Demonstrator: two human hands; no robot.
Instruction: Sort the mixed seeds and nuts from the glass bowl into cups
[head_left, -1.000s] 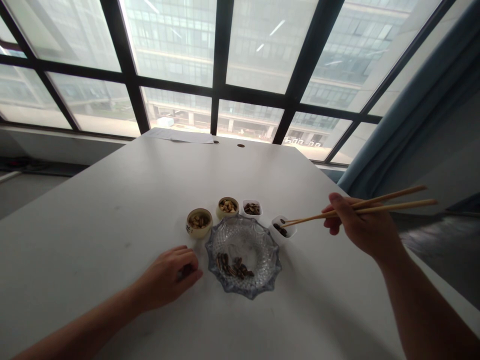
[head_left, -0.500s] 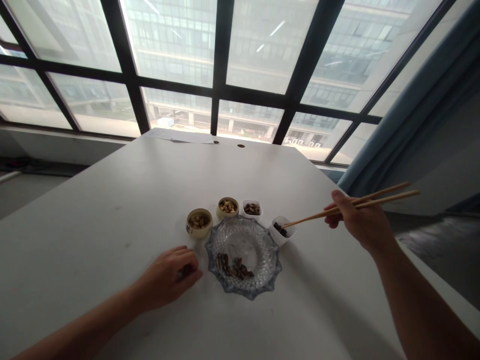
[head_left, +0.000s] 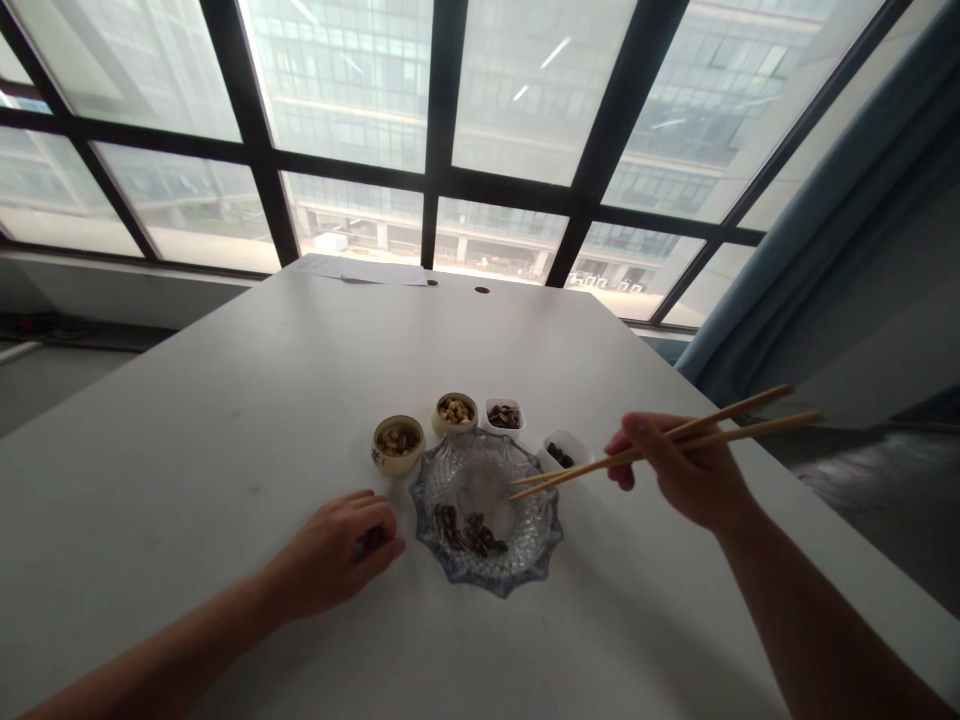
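My right hand [head_left: 675,465] grips a pair of wooden chopsticks [head_left: 622,457], whose tips are slightly apart over a scalloped glass bowl [head_left: 536,555]. Nothing can be made out between the tips. Dark seeds or nuts [head_left: 469,533] lie in the near left part of the bowl. Resting on the table left of the bowl, my left hand [head_left: 345,545] has its fingers curled in, and no object shows in it. Beneath the chopsticks, a white cup [head_left: 581,450] holds dark pieces. Another white cup [head_left: 505,414] contains flat brown seeds.
Two cream bowls, one with pale nuts [head_left: 455,410] and one with brownish nuts [head_left: 397,441], stand behind the glass bowl. Papers [head_left: 382,272] lie at the far edge of the white table [head_left: 345,340]. A blue curtain [head_left: 810,210] hangs at the right.
My right hand has moved left and slightly nearer, bringing the chopstick tips from the right white cup to above the glass bowl. My left hand has stayed in place.
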